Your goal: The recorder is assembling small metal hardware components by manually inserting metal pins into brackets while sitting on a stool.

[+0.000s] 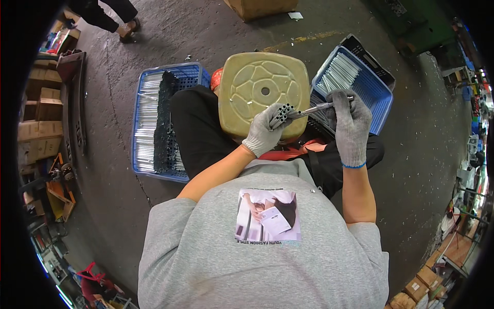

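Observation:
My gloved left hand (261,133) is closed round a bundle of thin metal tubes (282,113), their open ends turned up, over the near edge of a tan plastic stool (246,110). In my gloved right hand (352,123) is a slim metal hand tool (320,107), shaped like a pen. Its narrow tip reaches leftward to the tubes at the right side of the bundle; whether it enters one is too small to tell. The stool stands before me, between my knees, with a raised ball pattern and a hole in its top.
To the left, a blue crate (135,135) holds rows of shiny tubes (148,121) beside a dark strip. Another blue crate (383,109) with loose tubes (339,72) lies right of the stool. A cardboard box (260,7) and a person's legs (105,15) are farther off.

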{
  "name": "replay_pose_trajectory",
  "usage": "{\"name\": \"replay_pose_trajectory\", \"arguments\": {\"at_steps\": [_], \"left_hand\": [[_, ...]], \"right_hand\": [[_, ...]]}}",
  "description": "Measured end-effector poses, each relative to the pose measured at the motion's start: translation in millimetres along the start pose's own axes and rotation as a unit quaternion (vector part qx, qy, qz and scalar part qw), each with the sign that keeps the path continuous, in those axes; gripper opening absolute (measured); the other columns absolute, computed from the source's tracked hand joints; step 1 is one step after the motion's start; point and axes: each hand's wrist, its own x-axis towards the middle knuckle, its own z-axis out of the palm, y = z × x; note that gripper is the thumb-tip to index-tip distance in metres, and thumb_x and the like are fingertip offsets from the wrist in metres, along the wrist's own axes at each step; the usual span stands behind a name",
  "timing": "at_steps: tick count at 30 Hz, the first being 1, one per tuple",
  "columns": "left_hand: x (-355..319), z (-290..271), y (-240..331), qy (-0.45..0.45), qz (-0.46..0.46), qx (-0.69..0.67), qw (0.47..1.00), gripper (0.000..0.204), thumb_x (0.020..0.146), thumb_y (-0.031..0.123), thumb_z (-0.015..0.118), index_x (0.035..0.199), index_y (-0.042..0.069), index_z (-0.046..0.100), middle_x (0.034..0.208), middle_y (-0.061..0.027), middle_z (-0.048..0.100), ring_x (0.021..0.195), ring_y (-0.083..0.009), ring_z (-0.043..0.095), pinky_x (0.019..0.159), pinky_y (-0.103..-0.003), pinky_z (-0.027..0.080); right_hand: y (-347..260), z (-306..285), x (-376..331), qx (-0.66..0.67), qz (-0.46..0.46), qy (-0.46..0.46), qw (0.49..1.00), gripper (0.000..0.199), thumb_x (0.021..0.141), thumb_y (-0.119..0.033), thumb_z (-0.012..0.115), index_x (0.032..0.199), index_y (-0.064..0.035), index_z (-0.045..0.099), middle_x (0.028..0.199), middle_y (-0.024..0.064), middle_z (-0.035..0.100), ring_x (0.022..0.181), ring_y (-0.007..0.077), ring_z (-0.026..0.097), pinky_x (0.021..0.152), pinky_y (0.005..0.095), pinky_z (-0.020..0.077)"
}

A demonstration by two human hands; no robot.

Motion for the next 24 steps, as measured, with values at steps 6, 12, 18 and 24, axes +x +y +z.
{"name": "replay_pose_trajectory", "arguments": {"at_steps": [6, 12, 18, 24], "left_hand": [[0.0, 1.3, -4.7, -0.003, 0.001, -0.028, 1.0, 0.036, 0.077, -0.016, 0.058, 0.108, 0.002, 0.059, 0.099, -0.005, 0.069, 0.083, -0.0125, 0.064, 0.077, -0.023, 0.052], [-1.4, -0.3, -3.5, -0.008, -0.003, -0.011, 1.0, 0.037, 0.078, -0.016, 0.057, 0.11, 0.001, 0.059, 0.102, -0.006, 0.07, 0.085, -0.0132, 0.065, 0.077, -0.023, 0.052], [-0.8, -0.2, -1.2, -0.013, 0.0, -0.013, 1.0, 0.037, 0.078, -0.015, 0.058, 0.111, 0.001, 0.059, 0.103, -0.0062, 0.07, 0.086, -0.0134, 0.066, 0.077, -0.023, 0.052], [0.0, -0.3, 0.2, -0.011, 0.005, -0.028, 1.0, 0.036, 0.078, -0.014, 0.06, 0.11, 0.002, 0.06, 0.101, -0.0056, 0.071, 0.084, -0.0134, 0.066, 0.075, -0.024, 0.052]], "right_hand": [[0.0, 0.6, -1.4, -0.015, -0.038, -0.016, 0.999, 0.008, 0.091, -0.011, 0.066, 0.091, -0.0025, 0.066, 0.068, 0.0009, 0.062, 0.052, 0.0076, 0.045, 0.048, 0.0219, 0.0345], [-4.0, 3.9, -1.1, -0.152, -0.217, -0.06, 0.962, 0.008, 0.085, -0.007, 0.07, 0.089, -0.0023, 0.065, 0.065, 0.001, 0.061, 0.05, 0.0096, 0.043, 0.048, 0.0237, 0.0348], [-5.3, 5.0, -1.6, -0.165, -0.22, -0.082, 0.958, 0.008, 0.084, -0.005, 0.071, 0.089, -0.0026, 0.065, 0.064, 0.0011, 0.061, 0.049, 0.0098, 0.043, 0.047, 0.0236, 0.0353], [-14.9, 0.6, -10.6, -0.137, -0.196, -0.053, 0.97, 0.007, 0.09, -0.008, 0.067, 0.094, -0.003, 0.067, 0.072, 0.0015, 0.065, 0.054, 0.0059, 0.049, 0.051, 0.0189, 0.0383]]}}
